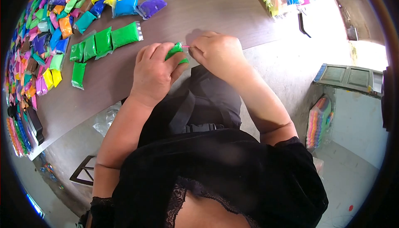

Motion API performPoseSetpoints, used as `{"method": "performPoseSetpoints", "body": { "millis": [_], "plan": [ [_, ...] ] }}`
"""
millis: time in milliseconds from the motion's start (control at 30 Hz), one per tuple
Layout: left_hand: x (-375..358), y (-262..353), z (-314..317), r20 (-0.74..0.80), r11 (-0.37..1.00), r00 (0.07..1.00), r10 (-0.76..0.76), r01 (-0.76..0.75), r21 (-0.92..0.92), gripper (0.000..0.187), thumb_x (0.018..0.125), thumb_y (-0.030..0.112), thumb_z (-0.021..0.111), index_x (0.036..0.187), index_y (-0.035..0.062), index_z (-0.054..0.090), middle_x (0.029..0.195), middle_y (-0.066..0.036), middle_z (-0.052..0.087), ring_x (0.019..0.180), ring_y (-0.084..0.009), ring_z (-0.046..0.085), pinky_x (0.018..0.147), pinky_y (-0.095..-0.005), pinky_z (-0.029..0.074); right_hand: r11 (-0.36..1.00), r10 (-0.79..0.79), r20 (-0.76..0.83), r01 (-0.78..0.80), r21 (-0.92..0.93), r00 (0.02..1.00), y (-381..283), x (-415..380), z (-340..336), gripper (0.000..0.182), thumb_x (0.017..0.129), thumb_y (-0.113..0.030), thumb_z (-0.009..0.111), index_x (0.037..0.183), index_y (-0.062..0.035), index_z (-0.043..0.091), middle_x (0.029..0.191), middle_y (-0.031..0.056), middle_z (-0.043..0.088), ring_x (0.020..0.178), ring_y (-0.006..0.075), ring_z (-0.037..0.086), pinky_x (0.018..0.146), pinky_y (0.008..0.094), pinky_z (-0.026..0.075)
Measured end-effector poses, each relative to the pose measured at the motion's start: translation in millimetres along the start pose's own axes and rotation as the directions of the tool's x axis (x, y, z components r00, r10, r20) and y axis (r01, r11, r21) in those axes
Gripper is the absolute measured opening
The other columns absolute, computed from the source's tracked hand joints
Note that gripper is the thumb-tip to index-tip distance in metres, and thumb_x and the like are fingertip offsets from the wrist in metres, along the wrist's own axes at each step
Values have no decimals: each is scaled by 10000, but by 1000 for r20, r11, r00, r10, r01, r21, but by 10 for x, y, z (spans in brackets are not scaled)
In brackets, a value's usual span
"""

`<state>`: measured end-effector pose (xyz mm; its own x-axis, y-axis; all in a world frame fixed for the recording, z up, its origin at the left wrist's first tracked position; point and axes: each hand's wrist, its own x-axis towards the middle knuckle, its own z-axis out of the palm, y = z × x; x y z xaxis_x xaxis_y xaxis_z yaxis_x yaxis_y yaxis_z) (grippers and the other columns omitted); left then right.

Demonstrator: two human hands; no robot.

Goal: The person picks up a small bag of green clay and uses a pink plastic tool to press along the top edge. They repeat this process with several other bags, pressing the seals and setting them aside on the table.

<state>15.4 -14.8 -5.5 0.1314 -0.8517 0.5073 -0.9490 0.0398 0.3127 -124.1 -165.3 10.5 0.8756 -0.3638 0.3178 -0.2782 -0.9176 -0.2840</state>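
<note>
My left hand (153,72) is closed around a green packet (174,51), its end poking rightward toward my right hand (216,51), which pinches a pink strip (185,46) (barely visible) just above the desk (232,16) edge.

Green packet (176,51) mostly hidden inside left hand (154,72); pink bit unidentifiable.

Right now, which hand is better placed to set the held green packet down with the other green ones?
Left, probably. The left hand already grips the green packet and sits nearer the row of green packets on the table. The right hand only pinches a thin pink piece at the packet's tip.
</note>
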Motion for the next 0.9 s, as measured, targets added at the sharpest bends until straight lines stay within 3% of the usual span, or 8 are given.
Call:
{"method": "performPoseSetpoints", "body": {
  "millis": [200, 267, 400, 500, 600, 667, 800, 900],
  "plan": [
    [-1, -14, -3, 26, 1000, 1000, 12, -12, -1, 234, 798, 250, 782, 999, 142, 733, 1108, -33, 643, 1020, -261, 590, 883, -407, 472, 999, 2, -30, -3, -36, 1000, -38, 35, 44, 127, 863, -255, 699, 857, -129, 689, 798, 68, 658, 700, 289, 670, 577, 408, 540],
    [-1, -13, -4, 17, 1000, 1000, 15, -15, 1, 234, 799, 253, 779, 1000, 142, 732, 1109, -33, 644, 1016, -261, 589, 885, -408, 471, 999, 14, -39, -16, -36, 999, -67, 47, 60, 78, 881, -201, 627, 841, -135, 641, 839, 43, 649, 758, 278, 687, 606, 418, 543],
    [-4, -22, 2, 15, 1000, 1000, 16, -16, -9, 232, 810, 263, 768, 1006, 143, 731, 1110, -34, 645, 1011, -260, 589, 888, -409, 470, 1000, 13, -66, -14, -20, 998, -119, 30, 69, 57, 878, -190, 631, 854, -139, 640, 834, 40, 645, 738, 280, 685, 602, 415, 542],
    [15, -12, 2, 0, 1000, 1000, 12, -12, -12, 188, 819, 276, 751, 954, 147, 726, 1064, -7, 634, 1015, -214, 581, 894, -376, 462, 993, 74, -27, -76, -88, 997, -210, 20, 79, 49, 872, -191, 639, 873, -142, 637, 830, 47, 648, 723, 287, 683, 598, 418, 540],
    [-3, 8, 3, 13, 1000, 1000, -12, 12, 13, 245, 808, 266, 771, 1013, 139, 730, 1101, -37, 642, 1017, -256, 593, 874, -402, 471, 982, 170, -96, -177, -67, 981, -245, -61, 177, 67, 880, -200, 644, 891, -135, 636, 817, 58, 653, 721, 292, 684, 601, 420, 540],
    [-11, 6, 23, 8, 1000, 1000, -16, 16, 7, 242, 805, 262, 774, 1009, 140, 729, 1099, -39, 640, 1016, -254, 596, 874, -400, 470, 965, 258, -140, -262, -12, 956, -258, -126, 224, 77, 889, -201, 650, 914, -128, 649, 801, 61, 658, 713, 303, 683, 607, 432, 540],
    [-18, 8, 15, 11, 1000, 1000, -13, 13, 3, 227, 801, 251, 777, 993, 143, 727, 1095, -45, 637, 1012, -249, 603, 880, -396, 466, 954, 298, -172, -288, 85, 939, -112, -150, 90, 82, 895, -204, 658, 915, -124, 666, 790, 51, 659, 743, 300, 674, 640, 434, 539],
    [-12, 23, -4, 0, 1000, 1000, -8, 8, 17, 218, 799, 246, 777, 983, 138, 727, 1092, -44, 636, 1014, -250, 606, 884, -392, 464, 983, 42, -111, -61, -175, 993, -12, -119, -80, 80, 894, -204, 663, 884, -128, 684, 827, 53, 665, 824, 289, 644, 700, 426, 535]
  ]
}}
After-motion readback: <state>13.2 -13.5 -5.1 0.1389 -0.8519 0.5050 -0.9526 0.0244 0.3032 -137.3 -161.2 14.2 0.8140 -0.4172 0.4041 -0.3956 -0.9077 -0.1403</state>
